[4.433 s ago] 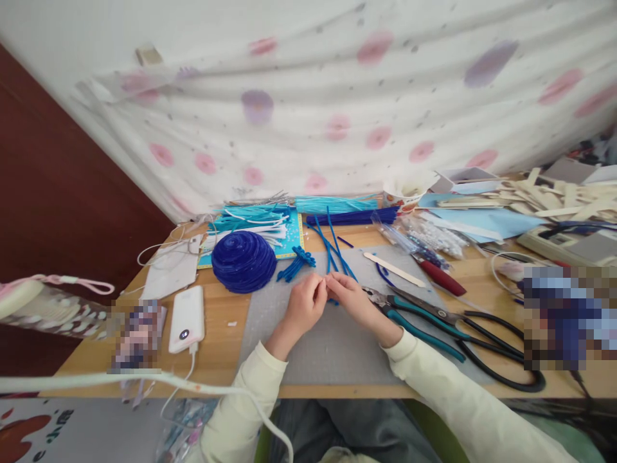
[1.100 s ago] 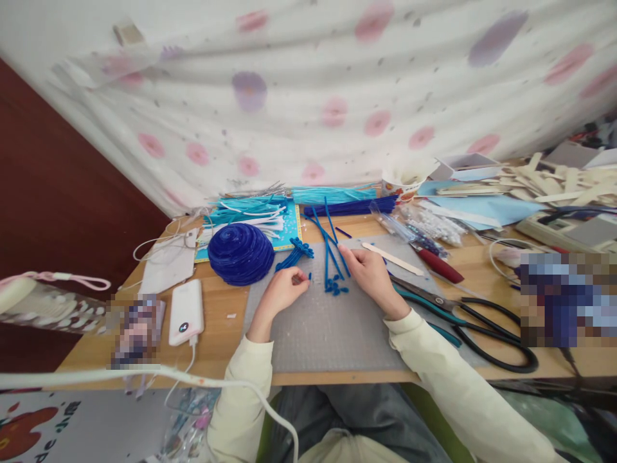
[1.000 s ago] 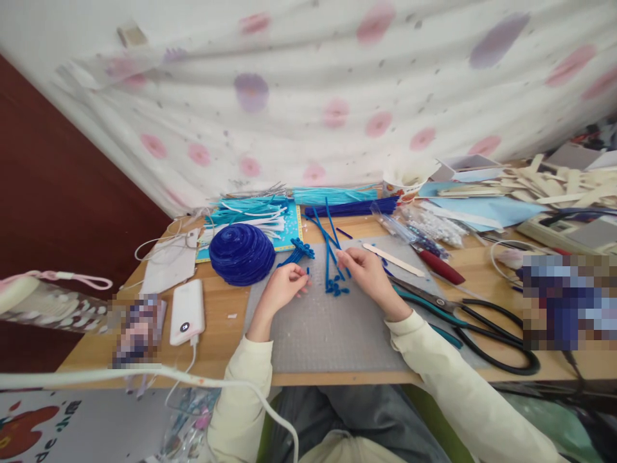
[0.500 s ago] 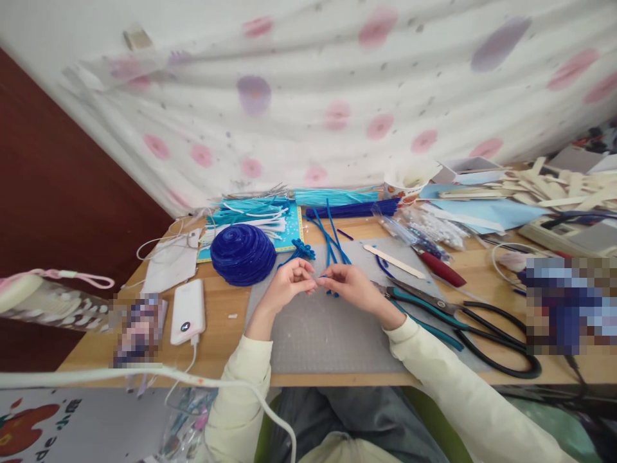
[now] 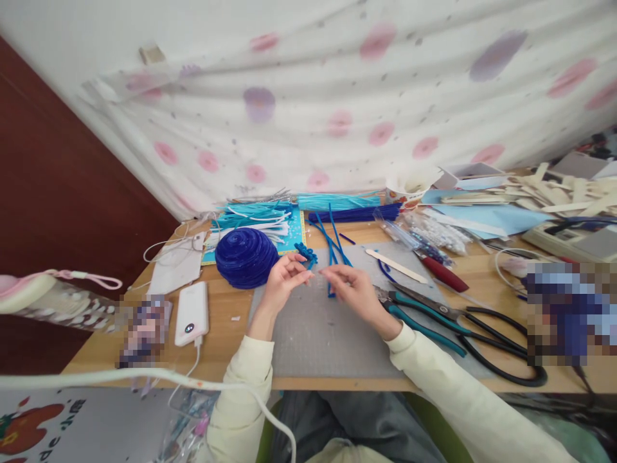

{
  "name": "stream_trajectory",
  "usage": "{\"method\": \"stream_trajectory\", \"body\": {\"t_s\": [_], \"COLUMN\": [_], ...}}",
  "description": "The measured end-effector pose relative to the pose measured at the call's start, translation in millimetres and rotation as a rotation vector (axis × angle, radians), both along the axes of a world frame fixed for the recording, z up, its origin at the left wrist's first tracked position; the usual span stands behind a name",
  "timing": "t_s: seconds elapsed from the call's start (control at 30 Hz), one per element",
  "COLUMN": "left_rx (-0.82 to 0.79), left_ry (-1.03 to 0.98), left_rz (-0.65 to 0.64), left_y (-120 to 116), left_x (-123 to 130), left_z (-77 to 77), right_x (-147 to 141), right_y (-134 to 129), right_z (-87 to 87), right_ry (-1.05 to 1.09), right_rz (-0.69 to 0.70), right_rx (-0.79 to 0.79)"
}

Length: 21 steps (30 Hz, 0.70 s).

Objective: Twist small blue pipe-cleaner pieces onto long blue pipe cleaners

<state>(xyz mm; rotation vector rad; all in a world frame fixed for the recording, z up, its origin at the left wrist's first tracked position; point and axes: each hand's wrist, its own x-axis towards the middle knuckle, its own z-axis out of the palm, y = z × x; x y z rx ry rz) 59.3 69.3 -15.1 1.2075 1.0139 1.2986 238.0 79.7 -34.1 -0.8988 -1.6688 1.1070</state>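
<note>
Above the grey cutting mat, my left hand has thumb and forefinger pinched together; anything between them is too small to make out. Facing it, my right hand is also closed in a pinch, its fingertips slightly blurred and a small gap away from the left ones. Just behind the left fingers lies a curled blue pipe-cleaner piece. Several loose blue pipe cleaners cross each other behind the right hand. Left of my hands sits a dark blue dome of coiled pipe cleaner.
To the right lie large scissors, teal-handled pliers, a wooden stick and a red handle. Bundles of turquoise pipe cleaners line the back. A white power bank with a cable is at left.
My hands have drawn slightly apart, opening a gap between the fingertips. The whole view has shifted a little; the things on the table stay in place.
</note>
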Motion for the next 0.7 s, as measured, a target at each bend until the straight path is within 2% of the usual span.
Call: {"method": "stream_trajectory", "body": {"t_s": [0.07,0.17,0.3,0.4,0.5,0.7], "left_rx": [0.029,0.102,0.195,0.275,0.37,0.405], "left_ry": [0.102,0.287,0.446,0.55,0.625,0.61], "left_rz": [-0.008,-0.082,-0.123,-0.079,-0.008,0.137], "left_y": [-1,-3,-6,-5,-5,-7], "left_x": [1,3,6,4,3,7], "left_z": [-0.3,-1.7,-4.4,-4.8,-3.9,-4.4], "right_x": [3,6,8,9,11,11], "right_y": [6,12,11,9,8,7], "right_z": [-0.2,0.7,5.0,7.5,7.9,7.6], "right_ry": [0.056,0.042,-0.024,0.033,0.115,0.291], "right_rz": [0.015,0.134,0.299,0.372,0.35,0.356], "right_rx": [-0.152,-0.322,-0.41,-0.493,-0.57,-0.668]}}
